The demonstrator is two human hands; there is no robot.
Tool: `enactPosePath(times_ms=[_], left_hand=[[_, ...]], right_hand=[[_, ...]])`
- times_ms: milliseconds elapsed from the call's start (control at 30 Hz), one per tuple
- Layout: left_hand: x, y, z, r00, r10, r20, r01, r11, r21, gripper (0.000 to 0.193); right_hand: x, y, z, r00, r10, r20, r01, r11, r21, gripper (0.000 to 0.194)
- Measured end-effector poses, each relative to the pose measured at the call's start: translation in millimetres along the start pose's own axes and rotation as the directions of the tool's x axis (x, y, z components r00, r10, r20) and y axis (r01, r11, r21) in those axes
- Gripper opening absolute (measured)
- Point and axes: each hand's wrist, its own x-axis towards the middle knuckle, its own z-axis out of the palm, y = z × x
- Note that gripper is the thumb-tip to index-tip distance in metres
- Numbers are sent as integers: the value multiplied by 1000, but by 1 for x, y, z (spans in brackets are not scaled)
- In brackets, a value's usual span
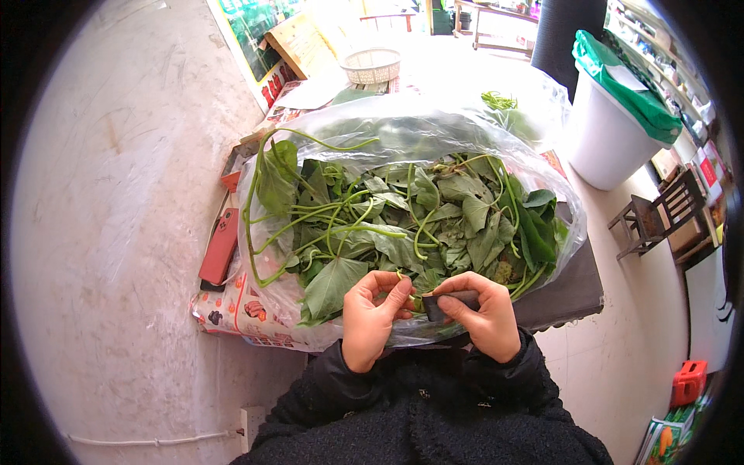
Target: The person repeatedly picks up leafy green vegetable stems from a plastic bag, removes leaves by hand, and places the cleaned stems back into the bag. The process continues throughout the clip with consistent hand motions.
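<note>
A large clear plastic bag (418,125) lies spread on the table before me, heaped with leafy green vines and long stems (334,212). My left hand (375,319) pinches a thin green stem (400,275) between thumb and forefinger at the heap's near edge. Close beside it on the right, my right hand (482,317) grips a small, flat dark object (433,308); what it is cannot be told. A broad leaf (335,285) hangs just left of my left hand.
A red phone (220,247) lies at the table's left edge, by the wall. Behind the bag stand a white plastic basket (372,65) and a small bunch of green stems (499,100). To the right are a white bin with a green liner (607,128) and a wooden chair (657,218).
</note>
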Motion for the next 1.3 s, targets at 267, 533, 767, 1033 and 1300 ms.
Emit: enactPosePath(times_ms=[267,533,767,1033,1300], left_hand=[[-8,10,-12,999,-18,26,16,996,82,20],[98,120,103,899,348,267,-438,752,493,29],[175,112,140,868,377,324,-477,814,332,59],[85,112,20,751,-40,660,-645,174,744,22],[106,82,24,840,-28,542,-541,-106,834,28]], right_hand=[[-1,12,-7,957,-229,-179,138,900,-414,12],[5,26,-15,830,-547,-108,356,670,-651,20],[-5,24,-12,859,-480,-179,309,764,-566,15],[11,28,-11,821,-556,-130,320,637,-702,18],[4,24,-1,898,-348,-270,68,715,-695,21]])
